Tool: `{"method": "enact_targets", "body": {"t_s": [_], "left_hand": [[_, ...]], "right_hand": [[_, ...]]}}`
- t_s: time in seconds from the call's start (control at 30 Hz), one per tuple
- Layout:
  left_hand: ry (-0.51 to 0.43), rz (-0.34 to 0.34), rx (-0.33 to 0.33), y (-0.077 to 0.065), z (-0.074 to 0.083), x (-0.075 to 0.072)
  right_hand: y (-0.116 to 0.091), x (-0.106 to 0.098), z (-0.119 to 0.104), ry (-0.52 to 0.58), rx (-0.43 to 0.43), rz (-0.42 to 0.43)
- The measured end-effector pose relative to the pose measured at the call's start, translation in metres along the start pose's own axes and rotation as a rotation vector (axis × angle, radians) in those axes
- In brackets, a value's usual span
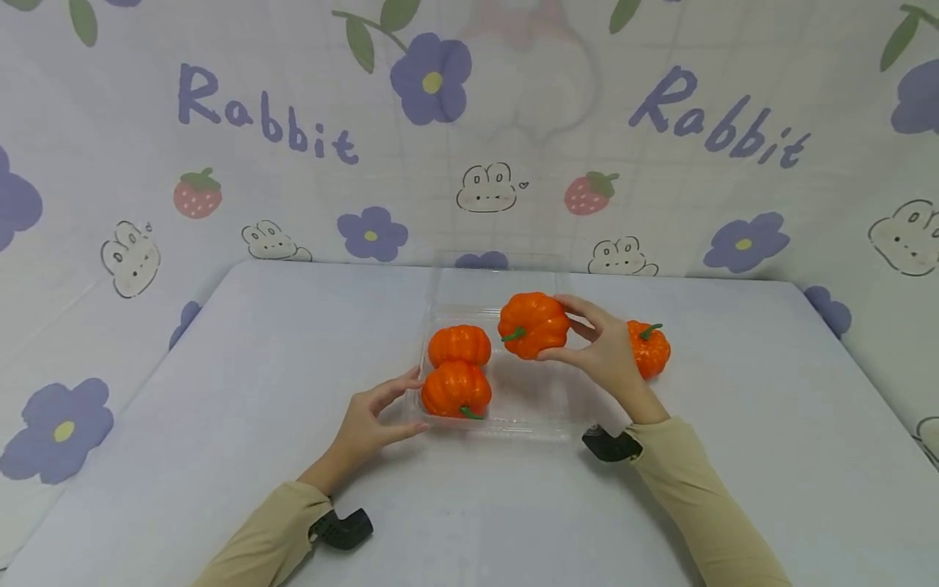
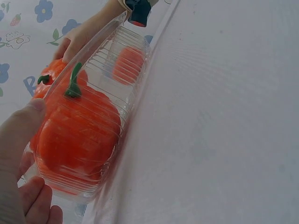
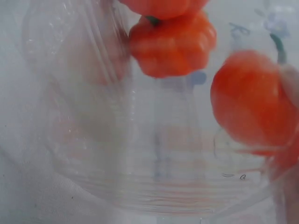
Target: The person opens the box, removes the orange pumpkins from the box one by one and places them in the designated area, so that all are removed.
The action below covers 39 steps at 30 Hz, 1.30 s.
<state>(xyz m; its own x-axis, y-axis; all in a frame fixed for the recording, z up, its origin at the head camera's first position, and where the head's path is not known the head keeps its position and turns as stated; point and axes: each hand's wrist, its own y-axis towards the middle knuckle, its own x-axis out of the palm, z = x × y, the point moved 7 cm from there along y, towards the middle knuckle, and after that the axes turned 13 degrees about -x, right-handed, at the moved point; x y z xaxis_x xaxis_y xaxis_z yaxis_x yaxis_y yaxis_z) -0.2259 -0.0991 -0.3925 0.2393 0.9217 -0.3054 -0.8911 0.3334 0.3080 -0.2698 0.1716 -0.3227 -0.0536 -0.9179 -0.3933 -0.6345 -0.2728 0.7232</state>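
A clear plastic box [image 1: 513,428], its lid [image 1: 499,285] raised at the back, stands on the table. Two orange toy pumpkins with green stems sit in its left side, one pumpkin [image 1: 460,346] behind the other pumpkin [image 1: 455,390]. My right hand [image 1: 605,355] holds a third pumpkin [image 1: 539,326] by its right side, thumb below and fingers above, over the right part of the box. My left hand [image 1: 370,420] grips the box's left end, thumb [image 2: 25,123] by the rim and fingers [image 2: 39,200] around the end.
To the right of the box, partly behind my right hand, another orange pumpkin [image 1: 649,349] lies on the white table [image 1: 220,391]. A printed cloth [image 1: 293,196] with rabbits, flowers and strawberries hangs behind. Each wrist carries a dark camera [image 1: 612,444].
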Motion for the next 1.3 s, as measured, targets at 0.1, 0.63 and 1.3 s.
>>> {"method": "enact_targets", "body": {"t_s": [0.1, 0.63, 1.3], "left_hand": [[-0.01, -0.002, 0.004, 0.0, 0.0, 0.0], [-0.015, 0.007, 0.021, -0.001, 0.002, 0.0], [0.004, 0.004, -0.007, 0.0, 0.004, 0.0]], "right_hand": [[-0.001, -0.002, 0.005, 0.007, 0.071, -0.003], [-0.005, -0.002, 0.012, 0.066, 0.167, -0.052], [-0.025, 0.005, 0.046, 0.309, 0.248, -0.146]]}}
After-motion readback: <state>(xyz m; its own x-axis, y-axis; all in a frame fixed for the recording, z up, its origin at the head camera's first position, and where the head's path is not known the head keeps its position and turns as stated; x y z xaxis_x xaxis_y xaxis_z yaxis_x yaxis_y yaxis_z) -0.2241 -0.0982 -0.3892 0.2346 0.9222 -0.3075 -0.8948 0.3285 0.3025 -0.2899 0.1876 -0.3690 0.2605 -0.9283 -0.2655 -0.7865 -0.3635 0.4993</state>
